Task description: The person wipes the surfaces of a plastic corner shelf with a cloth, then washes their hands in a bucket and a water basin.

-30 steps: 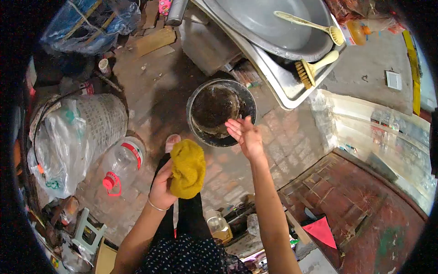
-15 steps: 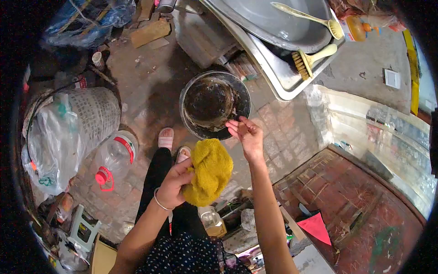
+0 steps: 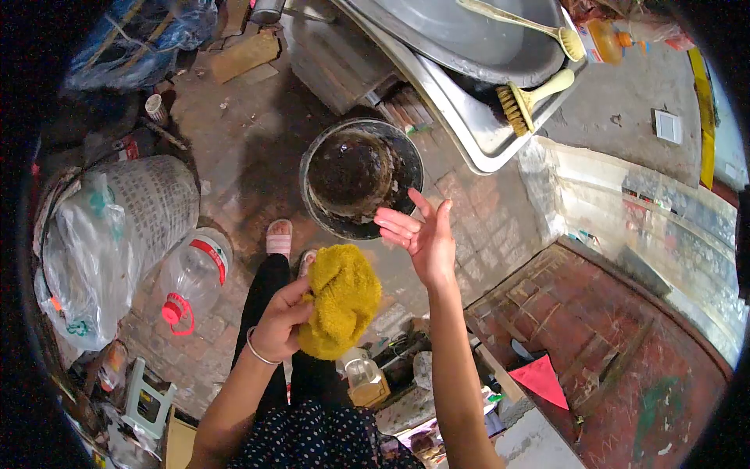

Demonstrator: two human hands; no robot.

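A mustard-yellow fuzzy cloth [image 3: 341, 301], bunched up and perhaps knitted, is held by its left side in my left hand [image 3: 283, 319]. The thumb and fingers close on its edge. My right hand [image 3: 422, 238] is empty, palm up with the fingers apart, to the right of the cloth. Beyond the fingertips stands a black bucket [image 3: 307, 195] on the brick floor, its inside dark and dirty. From this angle the right fingers overlap the bucket's near rim; whether they touch it I cannot tell.
A metal sink [image 3: 486, 162] at the upper right bears a grey basin [image 3: 469, 39], a scrub brush [image 3: 535, 102] and a long-handled brush [image 3: 519, 22]. To the left are a stuffed sack [image 3: 160, 207] and a clear plastic jug [image 3: 195, 270]. A reddish board [image 3: 617, 352] lies lower right.
My right hand has turned its palm upward and spread its fingers. The cloth, still in my left hand, sits slightly lower and further left. The whole view has shifted a little.
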